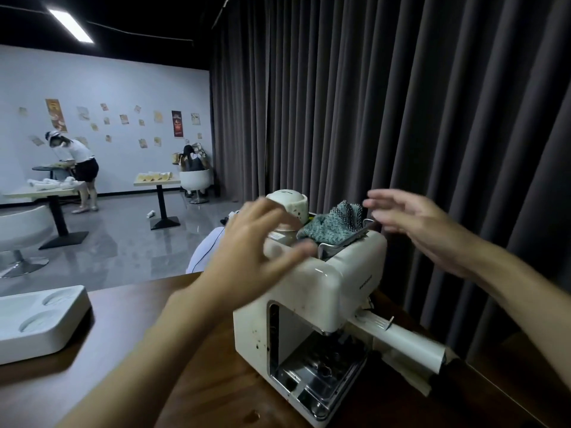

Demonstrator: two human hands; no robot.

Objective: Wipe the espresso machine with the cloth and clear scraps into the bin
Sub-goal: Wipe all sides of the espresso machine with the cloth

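A cream espresso machine [333, 291] with dark specks on its side stands on the dark wooden table [129, 359]. A grey-green knitted cloth [335, 225] lies bunched on the machine's top, beside a cream speckled cup [292, 205] turned upside down. My left hand [256, 251] hovers over the top's left corner, fingers spread and blurred, just left of the cloth. My right hand [411, 223] is raised to the right of the cloth, fingers extended, holding nothing. A white handle [401, 338] sticks out from the machine's right side. No bin is in view.
A white tray with two oval recesses [40, 319] sits at the table's left edge. Dark curtains [401, 103] hang close behind the machine. Farther back are other tables, white chairs and two people.
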